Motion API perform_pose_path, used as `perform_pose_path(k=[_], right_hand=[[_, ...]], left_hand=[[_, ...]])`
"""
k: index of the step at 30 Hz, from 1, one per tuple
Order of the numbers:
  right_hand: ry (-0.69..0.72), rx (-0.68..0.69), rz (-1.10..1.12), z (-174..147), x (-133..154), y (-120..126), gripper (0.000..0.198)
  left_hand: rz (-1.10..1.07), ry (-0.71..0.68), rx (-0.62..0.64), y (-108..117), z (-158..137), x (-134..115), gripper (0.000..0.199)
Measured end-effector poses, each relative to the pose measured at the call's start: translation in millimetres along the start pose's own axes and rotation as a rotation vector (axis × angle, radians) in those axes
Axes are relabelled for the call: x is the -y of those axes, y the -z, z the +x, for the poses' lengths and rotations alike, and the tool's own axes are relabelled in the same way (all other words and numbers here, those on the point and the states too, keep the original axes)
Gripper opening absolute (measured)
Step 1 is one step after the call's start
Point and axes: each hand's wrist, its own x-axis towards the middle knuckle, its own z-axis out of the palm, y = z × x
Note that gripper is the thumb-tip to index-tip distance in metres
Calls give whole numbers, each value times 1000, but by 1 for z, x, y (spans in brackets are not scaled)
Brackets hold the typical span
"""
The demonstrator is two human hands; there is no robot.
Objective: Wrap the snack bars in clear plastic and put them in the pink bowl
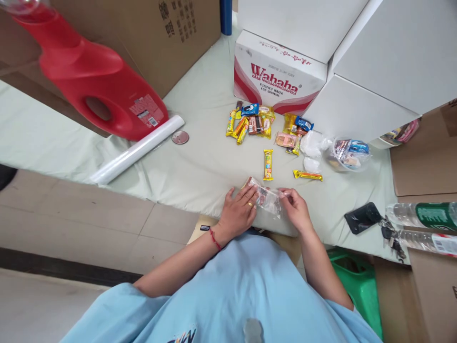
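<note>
Near the front edge of the table lies a see-through plastic bag (268, 201) with reddish-brown print or contents; I cannot tell which. My left hand (240, 207) rests flat over its left part, fingers stretched out, hiding some of it. At the bag's right edge, my right hand (294, 207) pinches the plastic between thumb and fingers. Just beyond the bag is a yellow snack bar (268, 165) in its wrapper. Another yellow wrapped bar (307, 175) lies further right, crosswise.
Behind are a pile of wrapped snacks (252, 119), a smaller snack group (290, 138), white crumpled plastic (312, 147) and a see-through tub (341, 162). A Wahaha carton (278, 76) stands at the back. Left are a plastic film roll (139, 150) and red jug (107, 90); right, a phone (362, 218).
</note>
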Motion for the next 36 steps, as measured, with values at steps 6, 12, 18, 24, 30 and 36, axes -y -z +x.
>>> perform_pose_path(k=[6,12,18,24,30,36], right_hand=[[-272,7,253,-18,7,-14,61],[-171,74,195,-16,38,-7,40],[16,110,-43,9,75,-18,24],[267,85,-374,34,74,-77,19],[351,90,-380,31,69,-85,23],[341,124,-337,35,66,-82,24]], left_hand=[[20,-11,27,-2,-2,0,65],[42,-17,21,-4,-1,0,62],[60,-20,45,-4,1,-6,59],[-108,11,55,1,2,0,68],[-537,154,-187,8,-7,33,66],[-196,424,-196,-4,3,29,31]])
